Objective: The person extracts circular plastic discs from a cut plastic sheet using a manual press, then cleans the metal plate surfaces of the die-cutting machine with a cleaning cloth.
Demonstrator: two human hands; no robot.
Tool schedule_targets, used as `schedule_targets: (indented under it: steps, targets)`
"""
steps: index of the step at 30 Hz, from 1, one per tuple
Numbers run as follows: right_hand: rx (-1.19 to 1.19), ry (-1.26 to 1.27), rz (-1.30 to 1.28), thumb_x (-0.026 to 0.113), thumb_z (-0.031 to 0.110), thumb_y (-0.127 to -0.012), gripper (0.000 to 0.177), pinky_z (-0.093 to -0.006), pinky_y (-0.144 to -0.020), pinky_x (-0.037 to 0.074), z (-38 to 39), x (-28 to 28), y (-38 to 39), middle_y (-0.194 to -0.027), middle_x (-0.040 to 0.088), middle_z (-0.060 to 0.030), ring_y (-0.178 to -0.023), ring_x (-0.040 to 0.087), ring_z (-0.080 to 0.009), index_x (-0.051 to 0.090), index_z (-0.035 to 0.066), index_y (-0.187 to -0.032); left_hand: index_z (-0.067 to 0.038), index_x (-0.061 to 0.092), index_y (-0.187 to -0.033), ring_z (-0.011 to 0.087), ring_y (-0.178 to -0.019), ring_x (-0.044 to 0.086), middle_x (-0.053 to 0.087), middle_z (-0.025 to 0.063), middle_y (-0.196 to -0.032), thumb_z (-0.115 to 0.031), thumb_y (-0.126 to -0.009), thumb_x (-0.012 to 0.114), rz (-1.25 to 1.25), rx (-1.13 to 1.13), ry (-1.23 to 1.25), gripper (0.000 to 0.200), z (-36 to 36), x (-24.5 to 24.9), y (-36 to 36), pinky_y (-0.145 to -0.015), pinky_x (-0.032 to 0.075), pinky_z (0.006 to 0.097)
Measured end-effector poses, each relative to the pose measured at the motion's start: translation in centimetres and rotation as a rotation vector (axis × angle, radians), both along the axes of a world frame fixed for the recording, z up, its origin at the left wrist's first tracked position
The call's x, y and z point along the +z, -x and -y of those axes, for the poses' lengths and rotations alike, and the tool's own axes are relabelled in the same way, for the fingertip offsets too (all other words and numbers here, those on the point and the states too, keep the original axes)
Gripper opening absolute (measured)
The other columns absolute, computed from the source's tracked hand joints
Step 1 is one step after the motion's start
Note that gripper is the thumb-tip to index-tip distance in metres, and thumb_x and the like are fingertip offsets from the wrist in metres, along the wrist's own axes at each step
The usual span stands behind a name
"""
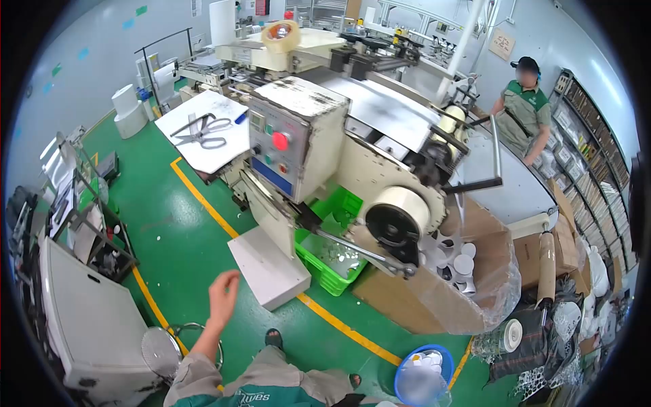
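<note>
Green floor (156, 224) with yellow lines runs under our feet, below pale walls. Our left hand (222, 298) reaches forward, its fingers loosely bent; we cannot tell whether their tips meet. Right beside it in our view is the grey box (268, 271), on the floor at the foot of the machine (380, 176); whether hand and box touch, we cannot tell. Our right hand is out of view.

On our shirt (224, 399), white lettering seems to include "sam"; the rest is unclear. Small print on the blue-edged panel (271, 129) around the red button (280, 141) is too small for us to read, as is the wall sign (502, 43). Scissors (203, 132) lie on a white board (220, 152), and a tape roll (280, 35) stands atop the machine. To our right are a green crate (336, 288), a carton (386, 305) and a blue bin (449, 366). Beyond, a co-worker (525, 115) wears a green-and-grey shirt.
</note>
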State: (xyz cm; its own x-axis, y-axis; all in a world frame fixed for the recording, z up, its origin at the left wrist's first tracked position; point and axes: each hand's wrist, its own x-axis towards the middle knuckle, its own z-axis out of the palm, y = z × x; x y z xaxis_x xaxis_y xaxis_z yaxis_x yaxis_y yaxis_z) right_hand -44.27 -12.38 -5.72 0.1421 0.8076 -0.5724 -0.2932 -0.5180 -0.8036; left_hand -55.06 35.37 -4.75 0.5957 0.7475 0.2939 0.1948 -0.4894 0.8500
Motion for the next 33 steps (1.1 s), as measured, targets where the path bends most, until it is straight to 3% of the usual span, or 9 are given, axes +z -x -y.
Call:
schedule_targets:
  steps: [3,6,8,12,19,21,26,32,33]
  targets:
    - [0.325,0.168,-0.019,0.054,0.024,-0.089,0.032,-0.0311,-0.092,0.04,-2.6,-6.1,0.2,-0.107,0.062,-0.0116,-0.104,0.056,-0.0216,0.058,0.004,-0.114,0.001,0.061,-0.098,0.016,-0.083,0.058,0.063,0.0097,-0.091,-0.006,-0.087,0.052,0.089,0.192,-0.062,0.016,-10.0,3.2,0.1,-0.074,0.045,0.0272]
    - [0.361,0.092,0.342,0.056,0.025,-0.088,0.033,-0.0314,-0.091,0.041,-8.0,-2.4,-1.1,-0.108,0.061,-0.0123,-0.104,0.056,-0.0225,0.058,0.005,-0.114,0.001,0.059,-0.102,0.0131,-0.087,0.057,0.061,0.0062,-0.092,-0.005,-0.089,0.049,0.207,0.161,-0.063,0.017,-15.8,6.7,-2.7,-0.08,0.044,0.0254]
    - [0.144,0.212,0.772,0.06,0.034,-0.083,0.039,-0.0353,-0.088,0.044,-17.3,6.7,-4.3,-0.109,0.061,-0.0133,-0.099,0.058,-0.0271,0.06,0.005,-0.11,0.001,0.059,-0.102,0.0141,-0.087,0.057,0.061,0.0068,-0.094,-0.005,-0.089,0.05,0.318,0.111,-0.082,0.017,-17.7,9.5,-5.8,-0.079,0.044,0.0259]
    - [-0.467,-0.149,1.162,0.062,0.008,-0.081,0.029,-0.029,-0.087,0.045,-30.7,13.8,-12.8,-0.104,0.059,-0.01,-0.098,0.058,-0.018,0.058,-0.001,-0.108,0.0,0.059,-0.102,0.0146,-0.093,0.056,0.061,0.0073,-0.1,-0.004,-0.088,0.049,0.437,-0.044,-0.048,0.017,-20.7,12.7,-11.6,-0.083,0.043,0.0265]
    - [-0.917,-0.585,1.004,0.045,0.02,-0.094,0.045,-0.033,-0.106,0.024,-48.5,21.0,-28.3,-0.134,0.04,-0.0147,-0.126,0.035,-0.0219,0.035,-0.001,-0.132,0.0,0.058,-0.102,0.0215,-0.103,0.054,0.059,0.0121,-0.11,-0.004,-0.086,0.051,0.464,-0.293,-0.224,0.018,-26.8,19.8,-24.0,-0.09,0.039,0.0303]
    - [-1.115,-0.537,0.683,0.042,0.031,-0.095,0.048,-0.0296,-0.1,0.03,-51.4,21.9,-31.9,-0.131,0.041,-0.0131,-0.12,0.037,-0.0194,0.034,0.004,-0.134,-0.001,0.055,-0.11,0.026,-0.114,0.048,0.053,0.0149,-0.122,-0.008,-0.086,0.053,0.354,-0.404,-0.106,0.025,-28.6,21.7,-28.6,-0.098,0.033,0.0331]
    - [-1.1,-0.348,0.375,0.054,0.015,-0.087,0.036,-0.0269,-0.086,0.037,-51.1,23.3,-31.9,-0.11,0.044,-0.0066,-0.1,0.043,-0.0144,0.041,0.007,-0.12,-0.003,0.037,-0.131,0.0275,-0.13,0.031,0.035,0.0181,-0.139,-0.019,-0.088,0.053,0.005,-0.712,0.094,0.049,-29.6,25.0,-35.4,-0.107,0.021,0.0349]
    - [-1.099,-0.257,0.553,0.052,0.013,-0.087,0.045,-0.0307,-0.102,0.023,-51.9,24.5,-31.7,-0.127,0.039,-0.0097,-0.118,0.035,-0.0195,0.036,0.003,-0.128,0.001,0.038,-0.128,0.037,-0.128,0.031,0.03,0.0254,-0.138,-0.026,-0.083,0.061,-0.225,-0.806,0.166,0.057,-28.9,27.4,-37.4,-0.105,0.026,0.0378]
    - [-1.097,-0.217,0.558,0.051,0.013,-0.087,0.048,-0.031,-0.103,0.022,-52.1,25.2,-31.6,-0.13,0.037,-0.0102,-0.121,0.033,-0.0202,0.034,0.003,-0.131,0.001,0.041,-0.126,0.0363,-0.124,0.036,0.034,0.0249,-0.134,-0.024,-0.082,0.062,-0.238,-0.771,-0.062,0.055,-28.7,28.2,-37.3,-0.103,0.03,0.0378]
